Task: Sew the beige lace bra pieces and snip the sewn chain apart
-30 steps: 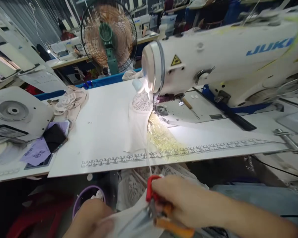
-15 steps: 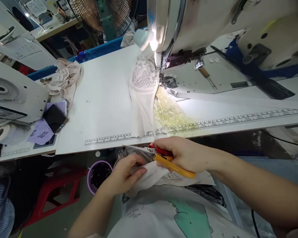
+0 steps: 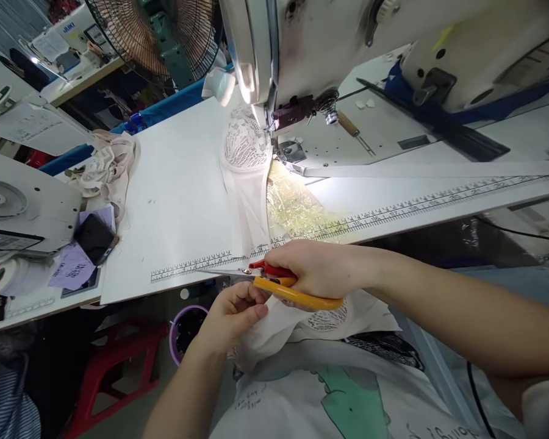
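My right hand (image 3: 318, 271) grips scissors (image 3: 274, 283) with a red and a yellow handle; the blades point left along the table's front edge. Just below them my left hand (image 3: 231, 314) pinches a white fabric piece (image 3: 279, 326) that hangs into my lap. A second white lace piece (image 3: 244, 164) lies on the white table (image 3: 183, 201), its far end under the needle of the sewing machine (image 3: 348, 42).
A ruler strip (image 3: 393, 210) runs along the table's front edge. A pile of beige garments (image 3: 105, 171), a phone (image 3: 94, 238) and a tape roll (image 3: 9, 277) sit at left. A fan (image 3: 150, 30) stands behind. Below are a purple bucket (image 3: 185, 323) and a red stool (image 3: 114, 366).
My view has tilted down and closer to the table. Both hands have risen from my lap toward the table edge, scissors still in the right hand, fabric in the left.
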Demonstrator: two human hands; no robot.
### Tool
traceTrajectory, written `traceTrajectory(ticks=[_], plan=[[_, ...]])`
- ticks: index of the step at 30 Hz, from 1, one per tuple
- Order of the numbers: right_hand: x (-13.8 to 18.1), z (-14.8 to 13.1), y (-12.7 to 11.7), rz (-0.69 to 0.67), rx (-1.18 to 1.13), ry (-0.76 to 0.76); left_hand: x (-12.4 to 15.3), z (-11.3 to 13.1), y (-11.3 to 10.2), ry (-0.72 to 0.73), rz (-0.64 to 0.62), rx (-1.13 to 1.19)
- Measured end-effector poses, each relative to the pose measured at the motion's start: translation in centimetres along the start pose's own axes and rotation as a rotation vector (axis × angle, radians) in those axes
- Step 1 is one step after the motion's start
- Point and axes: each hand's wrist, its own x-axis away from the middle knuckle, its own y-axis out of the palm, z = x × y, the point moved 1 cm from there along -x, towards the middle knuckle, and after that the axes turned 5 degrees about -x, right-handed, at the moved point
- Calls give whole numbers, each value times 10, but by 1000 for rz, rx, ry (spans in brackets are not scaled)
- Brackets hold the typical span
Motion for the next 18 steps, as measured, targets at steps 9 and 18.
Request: traceTrajectory(ticks=[9,18], plan=[[-3,-5,0,13,38,-25,0,0,1,-18,60,-11],[-2,-9,7,12,-10,4,7,5,13,-27,57,-91]])
